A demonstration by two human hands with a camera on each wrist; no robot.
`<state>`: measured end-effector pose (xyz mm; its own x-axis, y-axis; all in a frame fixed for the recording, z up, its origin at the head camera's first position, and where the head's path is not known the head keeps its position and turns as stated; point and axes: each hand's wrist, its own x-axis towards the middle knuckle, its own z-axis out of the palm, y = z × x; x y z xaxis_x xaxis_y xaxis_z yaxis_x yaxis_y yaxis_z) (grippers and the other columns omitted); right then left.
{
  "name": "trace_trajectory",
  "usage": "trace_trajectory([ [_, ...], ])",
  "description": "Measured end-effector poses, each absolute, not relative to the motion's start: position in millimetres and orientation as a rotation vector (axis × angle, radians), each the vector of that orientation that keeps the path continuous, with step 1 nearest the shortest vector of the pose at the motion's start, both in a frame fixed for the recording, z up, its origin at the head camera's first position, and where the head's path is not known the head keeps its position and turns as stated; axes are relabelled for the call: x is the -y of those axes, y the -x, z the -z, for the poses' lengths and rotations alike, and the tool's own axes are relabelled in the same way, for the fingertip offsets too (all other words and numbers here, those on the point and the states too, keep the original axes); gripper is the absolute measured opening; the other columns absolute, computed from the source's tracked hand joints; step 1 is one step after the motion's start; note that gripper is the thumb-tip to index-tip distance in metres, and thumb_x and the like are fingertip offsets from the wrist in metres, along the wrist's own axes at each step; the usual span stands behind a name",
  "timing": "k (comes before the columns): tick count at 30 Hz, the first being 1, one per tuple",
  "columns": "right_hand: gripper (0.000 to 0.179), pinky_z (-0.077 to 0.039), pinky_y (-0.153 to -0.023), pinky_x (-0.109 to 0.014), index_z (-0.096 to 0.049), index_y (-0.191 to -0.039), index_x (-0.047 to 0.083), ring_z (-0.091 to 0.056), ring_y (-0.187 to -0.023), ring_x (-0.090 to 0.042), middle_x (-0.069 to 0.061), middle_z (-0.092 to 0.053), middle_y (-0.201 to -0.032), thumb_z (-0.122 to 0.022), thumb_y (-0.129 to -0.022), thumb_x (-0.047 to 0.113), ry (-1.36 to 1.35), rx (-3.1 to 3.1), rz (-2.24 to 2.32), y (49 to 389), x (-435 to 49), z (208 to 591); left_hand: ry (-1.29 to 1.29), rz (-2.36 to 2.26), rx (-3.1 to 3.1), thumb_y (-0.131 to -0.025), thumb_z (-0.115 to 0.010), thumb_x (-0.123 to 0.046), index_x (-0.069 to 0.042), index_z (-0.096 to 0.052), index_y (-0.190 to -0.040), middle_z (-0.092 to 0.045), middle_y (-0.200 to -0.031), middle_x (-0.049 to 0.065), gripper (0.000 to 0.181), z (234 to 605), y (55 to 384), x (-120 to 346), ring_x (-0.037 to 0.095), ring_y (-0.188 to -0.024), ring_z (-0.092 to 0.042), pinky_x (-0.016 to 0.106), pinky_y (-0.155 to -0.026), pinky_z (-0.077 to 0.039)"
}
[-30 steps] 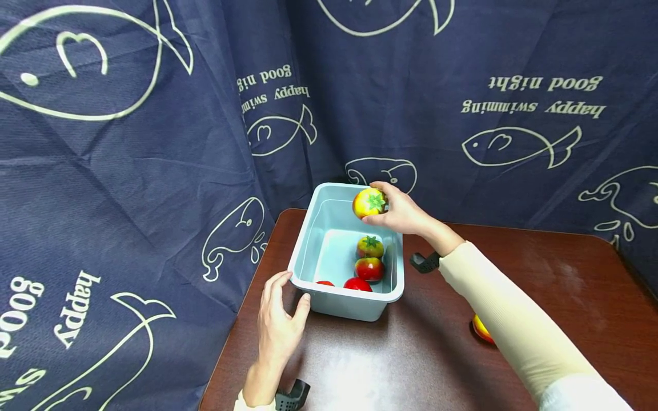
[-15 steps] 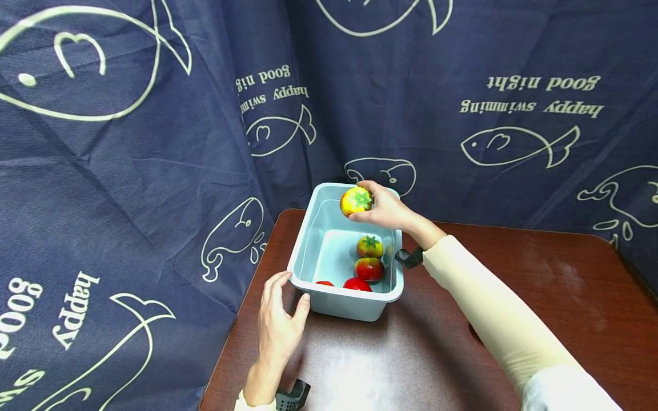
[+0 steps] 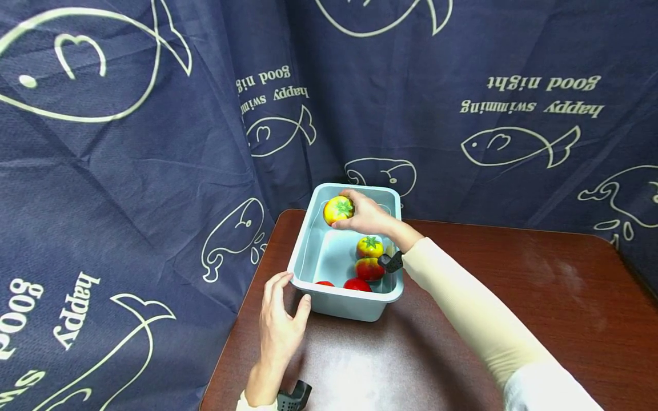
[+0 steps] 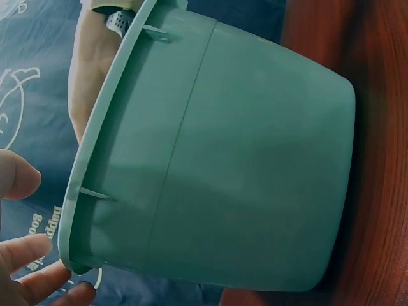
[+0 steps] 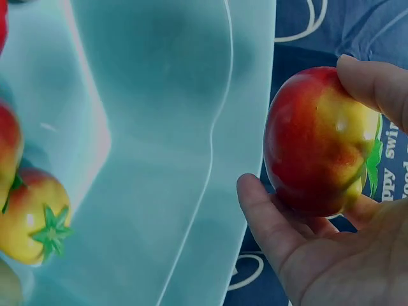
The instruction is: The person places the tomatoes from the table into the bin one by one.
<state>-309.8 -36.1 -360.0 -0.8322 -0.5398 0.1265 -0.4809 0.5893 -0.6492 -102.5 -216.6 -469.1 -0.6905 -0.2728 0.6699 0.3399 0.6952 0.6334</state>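
Observation:
My right hand grips a yellow-and-red tomato with a green leafy top, held over the far left part of a light blue plastic bin. In the right wrist view, thumb and fingers wrap round this tomato. Inside the bin lie several more tomatoes: a yellow one with a green top, a red-and-yellow one and red ones partly hidden by the near wall. My left hand is at the bin's near left corner, fingertips touching the rim, with fingers fairly straight in the left wrist view.
The bin stands on a dark red-brown wooden table near its left back corner. A dark blue curtain with fish drawings and lettering hangs behind and on the left. My right forearm crosses above the table's right side.
My right hand has carried the tomato leftward, from the bin's right rim across to its far left part. The left hand stays at the near left corner.

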Motion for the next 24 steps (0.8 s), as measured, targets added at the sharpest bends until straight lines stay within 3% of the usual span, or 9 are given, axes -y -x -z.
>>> trace_trajectory([
  [24,0.077,-0.045,-0.091,-0.040,-0.041,-0.139,0.002,-0.051,-0.106,-0.028,-0.014,-0.055,-0.120,-0.079,-0.077,0.029,0.932,-2.687,0.869,303.9,66.5,384.0,0.057,1.025,2.108,-0.076,-0.075,-0.009,-0.002,-0.061,-0.123,-0.057,-0.129,0.010,0.049,470.9,102.6,217.8,0.026,-0.117,-0.056,0.041,-0.090,-0.042],
])
